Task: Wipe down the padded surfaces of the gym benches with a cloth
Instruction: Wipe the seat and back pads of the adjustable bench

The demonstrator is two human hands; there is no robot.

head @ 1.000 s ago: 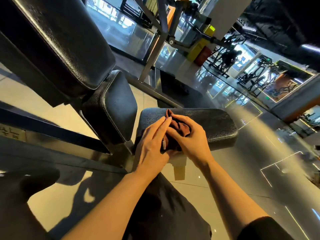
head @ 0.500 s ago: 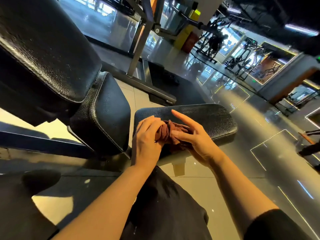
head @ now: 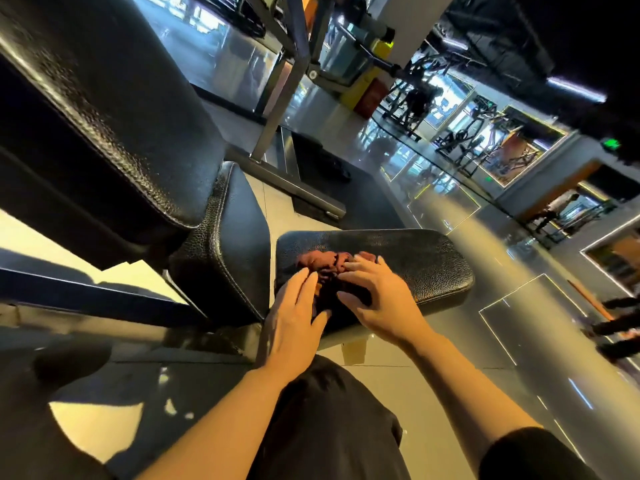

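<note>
- Both of your hands are down on the low seat pad (head: 426,261) of a black gym bench, with the brown cloth (head: 323,266) bunched between them near the pad's left end.
- Your left hand (head: 294,317) lies with its fingers straight and spread over the cloth's near edge, pressing rather than gripping; your right hand (head: 375,299) has its fingers loosely bent over the cloth's right side, its thumb pointing back toward the left hand. Motion blur hides whether any finger pinches fabric.
- To do this step well, judging by the crumpled wad, flatten the cloth into a broad face before you sweep, so more fabric meets the leather.
- Most of the pad's bare grain lies to the right of the cloth, so work in that direction and keep your palm flat and your pressure even.
- The upright middle pad (head: 235,244) just left of the seat and the big backrest pad (head: 114,109) above it look like the next surfaces for the cloth.
- Against half a second ago: your right index finger was then stretched out across the pad and your left hand was curled around the cloth; now the left fingers are flattened and the right hand has come down on the fabric.
- The cloth sits slightly farther up the pad than it did, still near the left end.
</note>
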